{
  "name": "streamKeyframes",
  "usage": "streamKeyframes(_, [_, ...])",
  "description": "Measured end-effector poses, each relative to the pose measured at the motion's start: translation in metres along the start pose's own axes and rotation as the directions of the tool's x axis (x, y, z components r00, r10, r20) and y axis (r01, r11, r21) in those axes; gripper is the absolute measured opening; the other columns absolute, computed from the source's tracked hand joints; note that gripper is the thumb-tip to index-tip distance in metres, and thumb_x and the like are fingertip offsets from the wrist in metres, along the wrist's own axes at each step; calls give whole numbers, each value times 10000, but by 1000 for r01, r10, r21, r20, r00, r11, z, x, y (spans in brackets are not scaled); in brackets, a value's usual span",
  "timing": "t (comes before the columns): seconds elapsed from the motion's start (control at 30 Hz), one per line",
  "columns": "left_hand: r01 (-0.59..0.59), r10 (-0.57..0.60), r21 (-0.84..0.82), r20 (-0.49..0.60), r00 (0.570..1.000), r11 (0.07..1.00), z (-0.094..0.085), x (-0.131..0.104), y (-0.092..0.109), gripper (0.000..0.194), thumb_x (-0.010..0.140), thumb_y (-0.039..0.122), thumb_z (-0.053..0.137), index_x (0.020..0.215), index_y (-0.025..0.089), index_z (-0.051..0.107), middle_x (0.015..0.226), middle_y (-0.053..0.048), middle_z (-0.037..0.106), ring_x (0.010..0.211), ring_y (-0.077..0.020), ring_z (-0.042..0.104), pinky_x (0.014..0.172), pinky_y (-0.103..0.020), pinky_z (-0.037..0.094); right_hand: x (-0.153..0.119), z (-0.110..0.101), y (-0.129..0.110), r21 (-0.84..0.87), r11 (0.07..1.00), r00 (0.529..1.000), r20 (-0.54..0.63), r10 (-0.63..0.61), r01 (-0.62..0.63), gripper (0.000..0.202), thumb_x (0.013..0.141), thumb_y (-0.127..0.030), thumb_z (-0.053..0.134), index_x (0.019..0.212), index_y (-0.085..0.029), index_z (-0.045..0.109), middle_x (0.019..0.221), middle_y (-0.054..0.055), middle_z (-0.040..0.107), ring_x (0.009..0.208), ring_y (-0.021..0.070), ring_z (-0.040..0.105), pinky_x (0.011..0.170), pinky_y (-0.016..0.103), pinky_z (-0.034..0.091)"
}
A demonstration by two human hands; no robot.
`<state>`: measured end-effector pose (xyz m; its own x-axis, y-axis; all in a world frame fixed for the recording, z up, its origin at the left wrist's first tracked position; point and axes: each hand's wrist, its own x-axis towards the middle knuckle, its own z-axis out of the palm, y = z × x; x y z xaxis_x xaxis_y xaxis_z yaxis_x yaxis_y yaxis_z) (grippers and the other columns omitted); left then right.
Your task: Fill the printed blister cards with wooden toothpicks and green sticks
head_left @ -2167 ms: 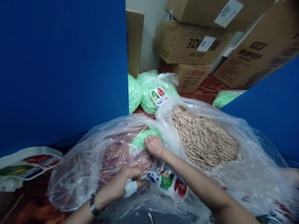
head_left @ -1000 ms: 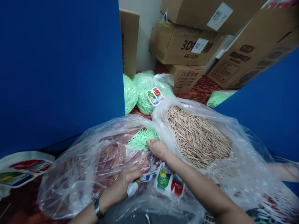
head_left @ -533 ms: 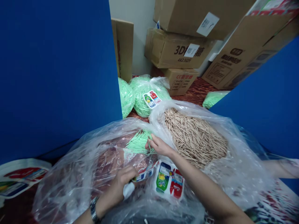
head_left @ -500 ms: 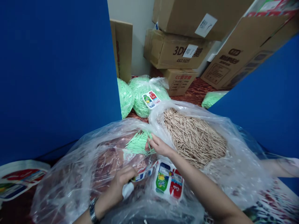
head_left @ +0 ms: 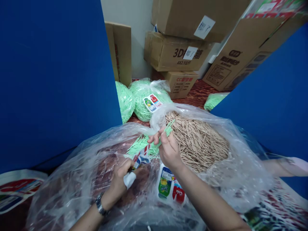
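My right hand (head_left: 169, 150) is closed around a small bunch of green sticks (head_left: 169, 129), raised just above the plastic bag. Closed on a printed packet (head_left: 142, 158) in red, white and blue, my left hand (head_left: 121, 176) is to the lower left; a small white piece (head_left: 130, 179) shows at its thumb. Behind the packet lies a pile of loose green sticks (head_left: 137, 147) in the clear plastic bag (head_left: 79, 166). To the right, brown sticks (head_left: 199, 144) fill another open clear bag. A Sprite and Cola printed twin pack (head_left: 165, 183) lies below my right forearm, partly covered by it.
Bags of green sticks (head_left: 144, 88) sit behind, one with a printed twin pack (head_left: 152, 102) on top. Cardboard boxes (head_left: 178, 53) are stacked against the wall. Blue panels (head_left: 53, 73) flank both sides. Another person's arm (head_left: 276, 166) reaches in at the right.
My right hand has lifted from the green pile with several sticks, moving up and to the right. The packet in my left hand has tilted upward towards the pile.
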<state>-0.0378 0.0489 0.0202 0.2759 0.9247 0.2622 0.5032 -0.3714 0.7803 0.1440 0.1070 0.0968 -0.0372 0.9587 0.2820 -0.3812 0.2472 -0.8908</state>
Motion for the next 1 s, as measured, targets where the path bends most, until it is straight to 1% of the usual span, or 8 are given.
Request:
streamKeyframes(0.2, [-40,40,14,-56,998,999,4,4,-1,147,879,173,532,748,191,466,708,15,473,635,-136,429,609,-253,308,-14,26,0,-95,985,989,-31,-146,142,136,980,-348,374,936,-245,450,707,-32,496,859,148,573,918,370,410])
streamKeyframes(0.33, [-46,46,2,-74,996,999,5,6,0,128,880,167,524,767,190,470,722,8,482,651,-143,444,620,-257,320,-20,29,8,-274,950,989,18,-148,147,162,994,-330,318,944,-245,446,774,-3,574,1005,161,549,994,401,366])
streamKeyframes(0.5, [-75,76,8,-116,990,997,0,11,4,132,878,179,550,764,187,483,724,6,507,646,-137,468,613,-247,339,-26,16,8,-616,751,969,201,-143,238,294,967,-420,339,1134,-226,484,1208,90,563,1311,237,358,1087,495,274])
streamKeyframes(0.63, [-110,111,19,-123,986,994,-5,14,5,134,867,193,580,756,182,506,710,9,530,628,-130,487,593,-235,350,-21,-2,-1,-700,625,937,299,-181,344,563,951,-515,295,1413,-195,272,1421,131,396,1343,272,337,1096,513,278])
streamKeyframes(0.77, [-106,105,1,-137,985,994,-4,16,3,118,841,185,604,743,178,538,682,18,529,594,-123,475,561,-231,351,-18,-9,0,-727,396,820,551,-151,561,556,959,-470,321,1465,-257,229,1410,95,458,1362,292,314,1129,581,116])
streamKeyframes(0.83, [-100,98,-9,-141,985,995,-3,16,3,124,828,178,608,720,177,548,654,24,520,574,-122,465,545,-233,348,-17,-12,3,-689,351,755,650,-88,634,538,954,-458,357,1459,-305,250,1387,58,497,1373,289,297,1131,589,74])
streamKeyframes(0.87, [-92,89,-15,-133,987,996,-3,16,4,114,824,182,612,723,175,560,655,22,531,577,-125,475,548,-235,357,-16,-15,5,-688,378,761,644,-74,619,530,959,-444,351,1461,-309,246,1408,54,475,1376,276,296,1136,570,104])
streamKeyframes(1.0, [10,-14,-53,-77,997,999,-4,14,3,105,832,264,629,803,163,623,742,-21,630,646,-155,560,600,-257,421,-7,-34,8,-739,571,899,437,1,359,506,960,-380,375,1439,-232,304,1456,103,395,1346,231,355,1094,447,308])
